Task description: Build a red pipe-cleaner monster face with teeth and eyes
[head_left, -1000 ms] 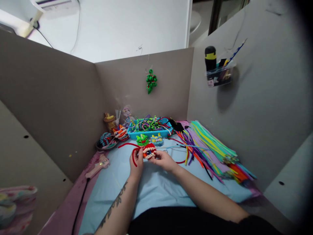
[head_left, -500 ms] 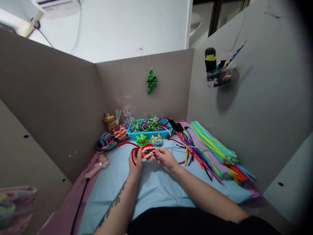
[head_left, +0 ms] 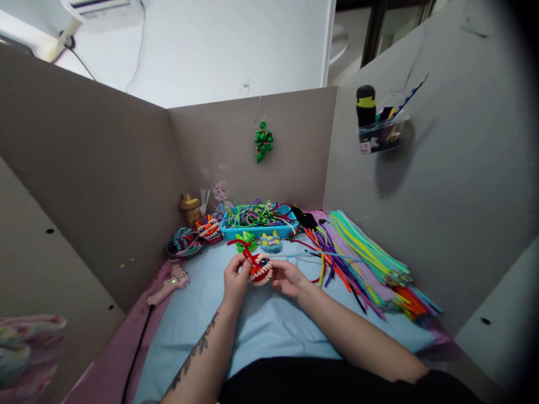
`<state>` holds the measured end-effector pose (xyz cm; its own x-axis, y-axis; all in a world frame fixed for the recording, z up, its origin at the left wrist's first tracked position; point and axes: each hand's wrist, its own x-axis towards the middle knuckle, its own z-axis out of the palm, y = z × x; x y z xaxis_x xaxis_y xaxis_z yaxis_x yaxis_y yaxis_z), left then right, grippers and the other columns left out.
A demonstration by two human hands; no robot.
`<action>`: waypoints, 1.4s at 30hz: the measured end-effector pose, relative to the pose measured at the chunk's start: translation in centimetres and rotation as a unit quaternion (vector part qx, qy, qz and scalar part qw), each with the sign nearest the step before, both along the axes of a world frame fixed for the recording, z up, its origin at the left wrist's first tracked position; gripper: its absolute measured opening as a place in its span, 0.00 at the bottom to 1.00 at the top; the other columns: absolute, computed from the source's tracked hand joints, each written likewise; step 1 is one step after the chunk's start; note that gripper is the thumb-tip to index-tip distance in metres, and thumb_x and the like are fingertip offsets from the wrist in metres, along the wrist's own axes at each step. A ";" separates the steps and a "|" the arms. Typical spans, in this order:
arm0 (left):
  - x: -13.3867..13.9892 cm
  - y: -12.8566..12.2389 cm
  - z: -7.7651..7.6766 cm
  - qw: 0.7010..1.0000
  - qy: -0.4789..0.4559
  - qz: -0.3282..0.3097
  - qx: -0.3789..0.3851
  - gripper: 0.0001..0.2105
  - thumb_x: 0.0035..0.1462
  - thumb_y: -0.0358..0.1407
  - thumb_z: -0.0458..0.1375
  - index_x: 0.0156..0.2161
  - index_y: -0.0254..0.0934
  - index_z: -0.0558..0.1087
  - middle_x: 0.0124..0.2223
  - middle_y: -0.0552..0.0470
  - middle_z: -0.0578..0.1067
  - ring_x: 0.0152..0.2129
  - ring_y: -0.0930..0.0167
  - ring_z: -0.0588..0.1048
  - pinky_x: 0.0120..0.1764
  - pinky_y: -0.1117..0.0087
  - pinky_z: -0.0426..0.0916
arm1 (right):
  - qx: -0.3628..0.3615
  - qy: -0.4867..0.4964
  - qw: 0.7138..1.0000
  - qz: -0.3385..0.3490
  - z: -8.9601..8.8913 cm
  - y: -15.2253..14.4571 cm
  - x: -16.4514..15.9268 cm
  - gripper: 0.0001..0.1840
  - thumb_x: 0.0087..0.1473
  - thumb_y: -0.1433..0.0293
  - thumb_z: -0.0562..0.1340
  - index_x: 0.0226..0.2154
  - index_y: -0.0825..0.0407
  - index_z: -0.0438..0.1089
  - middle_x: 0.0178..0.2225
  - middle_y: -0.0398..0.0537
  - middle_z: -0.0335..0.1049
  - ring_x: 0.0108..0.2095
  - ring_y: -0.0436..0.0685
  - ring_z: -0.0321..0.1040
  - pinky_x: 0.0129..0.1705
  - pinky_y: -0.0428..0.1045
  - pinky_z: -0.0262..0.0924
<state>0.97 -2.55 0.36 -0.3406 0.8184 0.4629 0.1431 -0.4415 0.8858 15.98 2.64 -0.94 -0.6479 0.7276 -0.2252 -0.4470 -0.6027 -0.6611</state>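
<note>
Between my hands, above the light blue cloth (head_left: 248, 325), is a red and cream pipe-cleaner figure (head_left: 261, 270) with a blue eye. My left hand (head_left: 236, 276) pinches its left side, where a red pipe-cleaner end sticks up. Closed at its right edge, my right hand (head_left: 288, 278) grips the same figure; some of its fingertips are hidden behind it. Just beyond stand a green pipe-cleaner figure (head_left: 246, 242), partly covered by the red strand, and a blue and yellow one (head_left: 270, 242).
A blue tray (head_left: 259, 231) of tangled pipe cleaners stands at the back. Bundles of coloured pipe cleaners (head_left: 366, 252) lie on the right. A pink glue gun (head_left: 169, 286) and a dark bowl (head_left: 185, 253) are on the left. Grey panels (head_left: 290, 146) surround the table.
The red figure has turned and come slightly lower and to the right. Its red strand, which hung down over my left hand, now points up. My right hand has shifted along its edge.
</note>
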 end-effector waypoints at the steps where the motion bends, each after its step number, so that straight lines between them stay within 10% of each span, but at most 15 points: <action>1: -0.1 0.1 -0.1 1.000 -0.015 -0.015 -0.006 0.11 0.49 0.43 0.60 0.28 0.35 0.74 0.31 0.51 0.74 0.32 0.69 0.71 0.39 0.71 0.64 | -0.016 0.018 1.000 0.013 -0.1 0.2 0.0 0.04 0.43 0.73 0.61 0.27 0.56 0.68 0.19 0.43 0.66 0.17 0.46 0.59 0.15 0.39 0.48; 10: 0.4 1.2 -0.9 0.925 -0.279 -0.197 -0.169 0.17 0.53 0.44 0.57 0.45 0.37 0.70 0.43 0.46 0.75 0.34 0.69 0.74 0.36 0.69 0.68 | -0.014 0.175 0.984 -0.035 -0.8 1.6 0.9 0.07 0.46 0.76 0.56 0.31 0.56 0.67 0.24 0.47 0.72 0.22 0.50 0.68 0.22 0.44 0.63; 14: 0.4 0.5 -0.2 0.892 -0.332 -0.288 -0.106 0.20 0.53 0.40 0.58 0.51 0.37 0.67 0.46 0.44 0.74 0.39 0.67 0.74 0.43 0.65 0.67 | -0.014 0.159 0.987 -0.035 -1.2 1.7 0.5 0.06 0.47 0.76 0.56 0.30 0.55 0.67 0.22 0.45 0.71 0.21 0.49 0.67 0.22 0.43 0.63; 26: 1.1 0.1 0.1 0.921 -0.308 -0.237 -0.030 0.43 0.36 0.24 0.67 0.58 0.44 0.55 0.50 0.47 0.71 0.43 0.67 0.73 0.45 0.68 0.66 | -0.040 0.089 0.995 -0.007 -1.8 1.0 -0.6 0.08 0.47 0.80 0.57 0.32 0.57 0.68 0.24 0.46 0.73 0.23 0.49 0.70 0.27 0.44 0.66; 36: 0.0 1.2 -0.5 0.857 -0.449 -0.227 -0.112 0.12 0.50 0.27 0.57 0.42 0.32 0.70 0.34 0.48 0.76 0.29 0.71 0.76 0.37 0.70 0.71 | 0.148 0.002 0.988 -0.042 0.1 -1.0 -1.5 0.13 0.41 0.69 0.67 0.32 0.55 0.68 0.26 0.42 0.69 0.22 0.45 0.64 0.24 0.41 0.58; 39: -0.1 1.4 -0.5 0.828 -0.507 -0.195 -0.141 0.09 0.54 0.25 0.52 0.40 0.31 0.70 0.32 0.47 0.77 0.28 0.71 0.77 0.37 0.69 0.72 | 0.289 -0.120 0.936 -0.161 0.1 -1.2 -1.6 0.10 0.43 0.66 0.65 0.28 0.54 0.67 0.22 0.39 0.64 0.20 0.46 0.59 0.22 0.42 0.53; 42: -0.1 1.4 -0.2 0.813 -0.533 -0.181 -0.150 0.09 0.56 0.24 0.49 0.40 0.31 0.69 0.30 0.47 0.77 0.27 0.72 0.77 0.36 0.70 0.73 | 0.471 -0.229 0.797 -0.300 0.3 -1.5 -1.2 0.05 0.48 0.68 0.62 0.26 0.53 0.67 0.26 0.42 0.64 0.26 0.49 0.61 0.28 0.45 0.57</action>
